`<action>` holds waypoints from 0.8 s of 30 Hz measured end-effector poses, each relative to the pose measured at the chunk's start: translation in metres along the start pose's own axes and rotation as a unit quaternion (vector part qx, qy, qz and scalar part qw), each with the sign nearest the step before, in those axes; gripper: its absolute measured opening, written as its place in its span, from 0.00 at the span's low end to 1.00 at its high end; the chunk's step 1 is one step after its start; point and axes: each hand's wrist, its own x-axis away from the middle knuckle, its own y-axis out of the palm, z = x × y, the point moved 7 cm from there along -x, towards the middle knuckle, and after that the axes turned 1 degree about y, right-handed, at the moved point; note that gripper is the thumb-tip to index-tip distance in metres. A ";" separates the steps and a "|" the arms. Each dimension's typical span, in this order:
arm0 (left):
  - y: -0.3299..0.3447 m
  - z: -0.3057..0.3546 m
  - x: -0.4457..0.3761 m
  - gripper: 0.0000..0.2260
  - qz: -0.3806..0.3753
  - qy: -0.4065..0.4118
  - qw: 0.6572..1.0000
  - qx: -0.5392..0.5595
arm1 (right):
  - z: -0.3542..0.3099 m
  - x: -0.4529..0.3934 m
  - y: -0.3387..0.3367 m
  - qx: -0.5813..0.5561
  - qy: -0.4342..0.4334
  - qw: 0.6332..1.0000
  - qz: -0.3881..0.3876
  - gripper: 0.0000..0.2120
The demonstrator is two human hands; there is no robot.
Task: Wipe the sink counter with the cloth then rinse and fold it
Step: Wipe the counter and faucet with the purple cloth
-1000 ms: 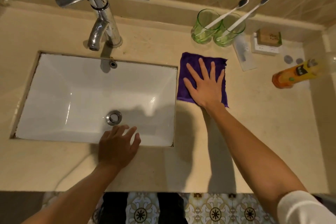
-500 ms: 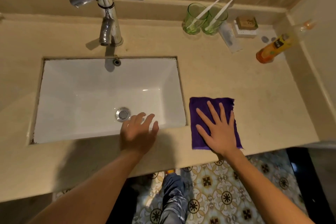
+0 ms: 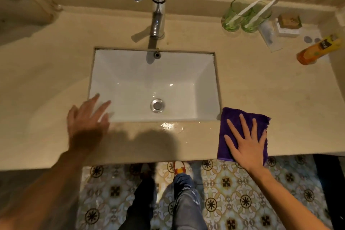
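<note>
Counter: beige stone around a white sink
Hidden: wall labels cut off, unreadable
Count: two green glasses, two toothbrushes
Cloth: purple, front edge, right of basin
Right hand: flat, fingers spread, pressing it
Left hand: blurred, fingers extended, empty

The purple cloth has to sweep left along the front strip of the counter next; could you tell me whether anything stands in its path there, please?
Nothing solid does. Between the purple cloth under the right hand and the left hand, the front strip holds only a wet patch. The left hand sits at the far end.
</note>
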 end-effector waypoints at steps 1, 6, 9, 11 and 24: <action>-0.003 -0.025 0.004 0.23 -0.036 -0.026 0.999 -0.005 | -0.013 0.002 0.001 0.000 -0.004 1.000 -0.001 0.29; 0.012 -0.103 0.026 0.26 -0.137 -0.045 0.986 -0.089 | -0.089 0.011 0.008 -0.002 -0.054 0.999 -0.001 0.29; 0.020 -0.110 0.026 0.25 -0.122 -0.033 0.988 -0.093 | -0.129 0.017 0.012 0.005 -0.074 0.997 -0.008 0.29; 0.012 -0.103 0.025 0.23 -0.051 -0.021 0.996 -0.076 | -0.161 0.021 0.014 0.006 -0.089 0.996 -0.008 0.29; 0.013 -0.106 0.023 0.25 -0.084 -0.039 0.995 -0.037 | -0.414 0.044 0.015 -0.066 -0.155 0.985 -0.028 0.27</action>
